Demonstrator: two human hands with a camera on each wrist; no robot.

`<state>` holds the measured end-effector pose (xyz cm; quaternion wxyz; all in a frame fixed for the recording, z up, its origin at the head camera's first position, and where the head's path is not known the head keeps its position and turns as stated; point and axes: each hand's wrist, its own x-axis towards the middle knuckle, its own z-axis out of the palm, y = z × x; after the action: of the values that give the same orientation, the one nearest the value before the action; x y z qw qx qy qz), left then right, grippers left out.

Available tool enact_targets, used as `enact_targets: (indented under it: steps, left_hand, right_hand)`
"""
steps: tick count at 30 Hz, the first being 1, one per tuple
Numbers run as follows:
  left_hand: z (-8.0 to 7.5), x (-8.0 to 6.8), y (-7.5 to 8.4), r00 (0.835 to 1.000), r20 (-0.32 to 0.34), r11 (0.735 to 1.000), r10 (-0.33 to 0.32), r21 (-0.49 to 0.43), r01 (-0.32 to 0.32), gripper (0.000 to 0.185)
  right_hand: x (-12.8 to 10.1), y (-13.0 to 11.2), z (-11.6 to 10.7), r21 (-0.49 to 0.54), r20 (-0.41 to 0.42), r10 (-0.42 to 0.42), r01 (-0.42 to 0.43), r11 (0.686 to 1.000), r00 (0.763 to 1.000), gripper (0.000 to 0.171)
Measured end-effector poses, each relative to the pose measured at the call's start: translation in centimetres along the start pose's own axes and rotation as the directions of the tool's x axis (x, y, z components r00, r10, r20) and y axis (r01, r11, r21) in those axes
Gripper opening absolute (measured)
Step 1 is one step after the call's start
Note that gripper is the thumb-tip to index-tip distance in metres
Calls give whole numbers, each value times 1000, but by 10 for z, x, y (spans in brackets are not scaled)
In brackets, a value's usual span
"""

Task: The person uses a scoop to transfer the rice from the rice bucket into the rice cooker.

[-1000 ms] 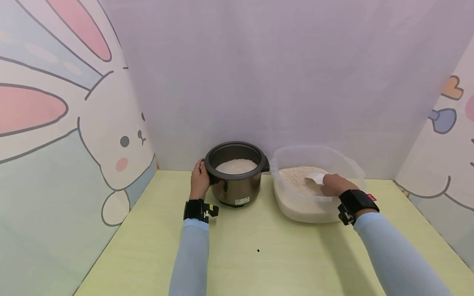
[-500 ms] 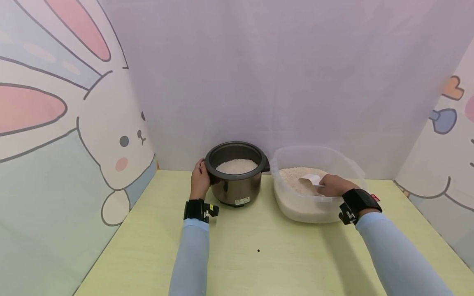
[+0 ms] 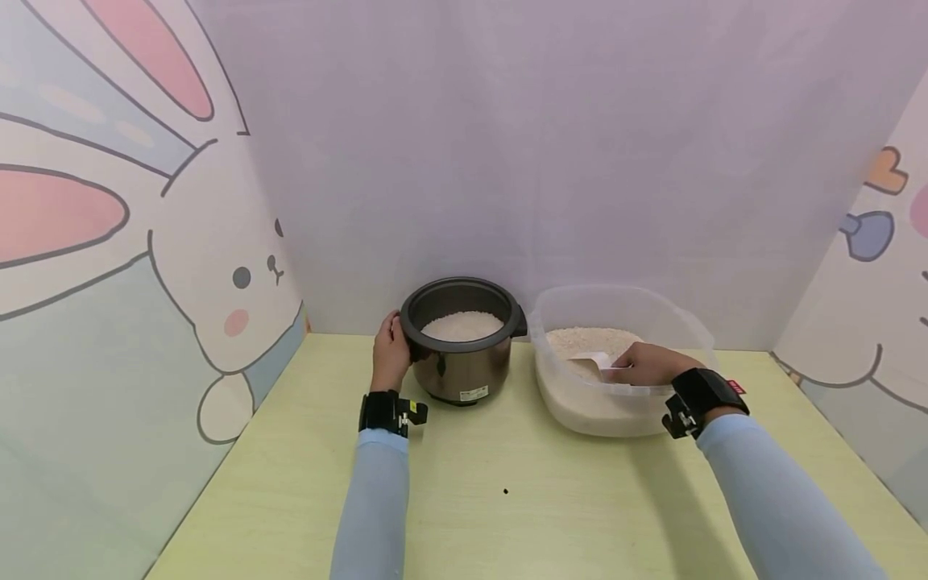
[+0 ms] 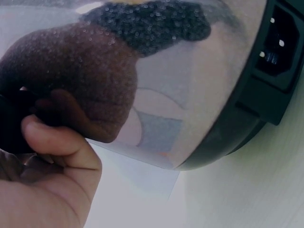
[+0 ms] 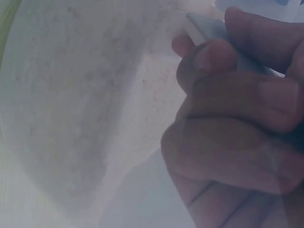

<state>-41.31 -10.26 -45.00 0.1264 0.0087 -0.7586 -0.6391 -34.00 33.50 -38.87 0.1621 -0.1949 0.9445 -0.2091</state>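
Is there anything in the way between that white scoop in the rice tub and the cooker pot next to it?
Nothing stands between them except the tub's wall and the pot's rim. The right hand holds the scoop in the tub's rice.

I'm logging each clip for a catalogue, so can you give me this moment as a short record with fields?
surface: yellow-green table
left hand: grips the side of the rice cooker
cooker contents: white rice
right hand: holds a white scoop inside the clear tub
tub contents: rice, scoop tip dug into it
tub position: right of the cooker
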Motion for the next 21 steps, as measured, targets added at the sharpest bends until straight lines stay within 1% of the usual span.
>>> enact_targets:
  steps: [3, 7, 11, 15, 17, 21]
  left_hand:
    - [0, 0, 0, 1000, 0, 1000, 2, -3, -2, 50]
    - [-1, -1, -1, 1000, 2, 1000, 0, -9, 0, 50]
    - [-1, -2, 1, 1000, 7, 1000, -3, -14, 3, 50]
    - [-1, -3, 1, 1000, 4, 1000, 24, 10, -24, 49]
    - [-1, -3, 1, 999, 3, 999, 38, 24, -38, 49]
    - [-2, -4, 2, 999, 3, 999, 34, 25, -34, 49]
  right_hand:
    - [0, 1, 0, 7, 0, -10, 10, 1000, 1000, 35]
    - [0, 3, -1, 53, 24, 6, -7, 999, 1000, 33]
    - [0, 3, -2, 86, 43, -9, 5, 996, 999, 37]
    - [-1, 2, -3, 115, 43, -31, 26, 993, 999, 38]
    - [-2, 1, -3, 135, 42, -19, 13, 991, 999, 36]
    - [-4, -1, -4, 202, 41, -23, 14, 979, 999, 35]
